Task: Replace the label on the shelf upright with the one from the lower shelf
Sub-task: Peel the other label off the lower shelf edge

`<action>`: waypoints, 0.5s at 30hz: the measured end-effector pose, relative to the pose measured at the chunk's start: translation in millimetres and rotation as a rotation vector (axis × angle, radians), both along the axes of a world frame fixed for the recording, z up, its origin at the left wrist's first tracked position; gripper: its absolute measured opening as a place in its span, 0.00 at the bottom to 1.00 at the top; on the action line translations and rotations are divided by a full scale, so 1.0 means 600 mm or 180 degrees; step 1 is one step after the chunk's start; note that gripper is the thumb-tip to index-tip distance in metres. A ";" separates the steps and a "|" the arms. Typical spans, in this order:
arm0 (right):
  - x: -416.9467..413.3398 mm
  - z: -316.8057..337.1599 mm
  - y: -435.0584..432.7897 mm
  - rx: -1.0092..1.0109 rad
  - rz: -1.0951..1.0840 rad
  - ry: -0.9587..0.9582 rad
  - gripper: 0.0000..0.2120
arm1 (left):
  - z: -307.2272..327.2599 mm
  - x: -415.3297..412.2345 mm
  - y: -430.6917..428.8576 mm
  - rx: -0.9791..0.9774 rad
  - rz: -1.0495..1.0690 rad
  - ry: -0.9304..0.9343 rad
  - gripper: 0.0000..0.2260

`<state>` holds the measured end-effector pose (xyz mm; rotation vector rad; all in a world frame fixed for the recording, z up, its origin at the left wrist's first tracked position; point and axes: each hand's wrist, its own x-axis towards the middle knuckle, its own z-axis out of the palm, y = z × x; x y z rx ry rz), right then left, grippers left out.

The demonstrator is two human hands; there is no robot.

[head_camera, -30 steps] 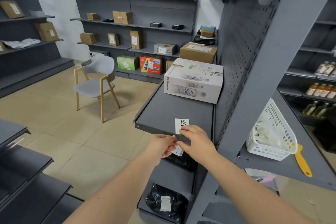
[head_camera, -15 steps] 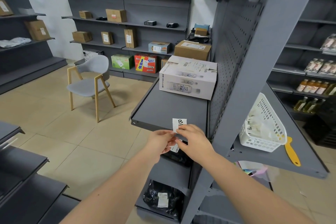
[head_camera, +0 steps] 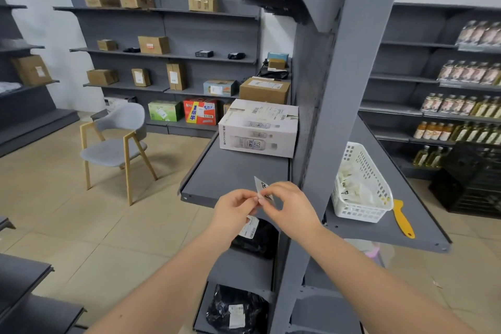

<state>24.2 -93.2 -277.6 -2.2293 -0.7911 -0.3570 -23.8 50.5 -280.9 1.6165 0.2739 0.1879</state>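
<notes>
both the left hand [head_camera: 235, 207] and right hand [head_camera: 288, 205] pinch a small white label [head_camera: 260, 187] between fingertips, held tilted above the grey shelf's [head_camera: 233, 173] front edge, just left of the shelf upright [head_camera: 333, 116].

Soft, even indoor light fills the room where I stand; the chair [head_camera: 116, 141] throws a faint shadow on the floor tiles [head_camera: 67, 214]. Shelf lines bow towards the picture's edges, and everything looks slightly soft.
</notes>
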 end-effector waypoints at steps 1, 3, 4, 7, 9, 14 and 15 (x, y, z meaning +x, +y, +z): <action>-0.003 0.005 -0.004 0.0014 -0.0011 -0.0006 0.05 | 0.005 -0.001 -0.004 0.0058 -0.0010 -0.0037 0.09; -0.007 0.012 -0.013 0.0062 -0.0040 -0.0055 0.06 | 0.017 -0.003 -0.013 0.0181 -0.0039 -0.0163 0.08; -0.009 0.017 -0.019 0.0100 -0.0045 -0.0096 0.06 | 0.023 -0.004 -0.018 0.0217 -0.0071 -0.0255 0.08; -0.016 0.033 -0.037 0.0260 -0.0066 -0.0246 0.05 | 0.045 -0.008 -0.031 0.0389 -0.0224 -0.0582 0.08; -0.022 0.046 -0.052 0.0404 -0.0110 -0.0338 0.05 | 0.060 -0.008 -0.039 0.0565 -0.0306 -0.0802 0.09; -0.030 0.090 -0.090 0.0746 -0.0152 -0.0601 0.06 | 0.108 -0.004 -0.067 0.1001 -0.0434 -0.1283 0.09; -0.031 0.100 -0.097 0.0803 -0.0148 -0.0640 0.06 | 0.120 -0.003 -0.074 0.1052 -0.0466 -0.1369 0.10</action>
